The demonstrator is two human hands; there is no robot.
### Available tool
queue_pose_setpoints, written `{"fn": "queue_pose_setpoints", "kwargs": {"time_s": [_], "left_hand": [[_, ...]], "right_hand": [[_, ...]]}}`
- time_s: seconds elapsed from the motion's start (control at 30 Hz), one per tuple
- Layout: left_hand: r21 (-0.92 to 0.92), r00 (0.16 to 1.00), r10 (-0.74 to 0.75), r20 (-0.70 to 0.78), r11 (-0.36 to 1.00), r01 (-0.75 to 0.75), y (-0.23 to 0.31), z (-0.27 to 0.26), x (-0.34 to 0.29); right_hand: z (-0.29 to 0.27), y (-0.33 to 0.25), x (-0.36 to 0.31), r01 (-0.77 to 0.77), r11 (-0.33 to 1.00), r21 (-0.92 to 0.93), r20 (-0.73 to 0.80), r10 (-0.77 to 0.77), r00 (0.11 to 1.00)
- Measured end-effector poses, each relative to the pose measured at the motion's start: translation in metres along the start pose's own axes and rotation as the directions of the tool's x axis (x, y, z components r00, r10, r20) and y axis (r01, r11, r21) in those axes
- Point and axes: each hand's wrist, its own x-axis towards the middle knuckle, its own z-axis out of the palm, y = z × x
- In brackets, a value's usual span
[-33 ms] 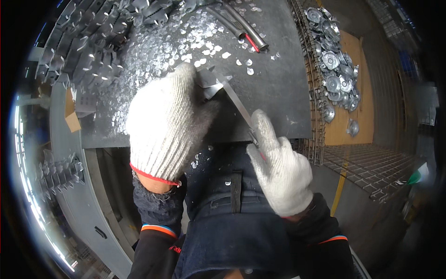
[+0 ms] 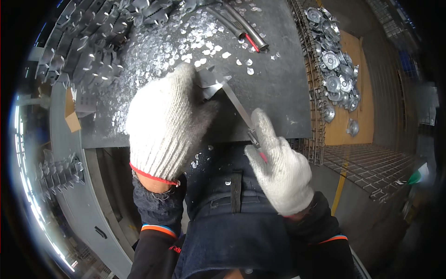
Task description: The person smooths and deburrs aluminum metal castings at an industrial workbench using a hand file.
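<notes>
My left hand (image 2: pixel 162 121), in a white knit glove with a red cuff edge, is closed on a small bent grey metal part (image 2: pixel 209 83) above the table's front half. The glove hides much of that part. From the right, a utility knife (image 2: pixel 238 108) with a long narrow blade reaches up to the part; the blade's tip meets or overlaps its edge. My right hand (image 2: pixel 281 174), also gloved in white, is closed around the knife's handle, with the forefinger stretched along it. A bit of pinkish red shows between thumb and finger.
The dark tabletop (image 2: pixel 278 93) carries many pale flakes (image 2: pixel 204 37). Bent metal parts (image 2: pixel 93 51) are piled at the far left. Two dark tubes (image 2: pixel 244 28) and a red stick (image 2: pixel 252 43) lie far back. On the right, a wire basket (image 2: pixel 317 116) holds round metal pieces (image 2: pixel 332 60).
My right hand has shifted very slightly on the knife, and more of the metal and red of its handle shows. The left hand and the metal part look still.
</notes>
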Motion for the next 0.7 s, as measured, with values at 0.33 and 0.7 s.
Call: {"fn": "queue_pose_setpoints", "kwargs": {"time_s": [0.33, 0.7], "left_hand": [[-0.054, 1.0, 0.001, -0.029, 0.999, -0.003, -0.007, 0.006, -0.015], [-0.071, 1.0, -0.027, -0.004, 0.997, 0.026, -0.007, 0.003, -0.008]], "right_hand": [[0.01, 0.046, 0.015, -0.472, -0.076, 0.879, 0.409, -0.391, 0.824], [0.008, 0.028, 0.001, -0.555, -0.351, 0.754, 0.478, -0.286, 0.831]]}}
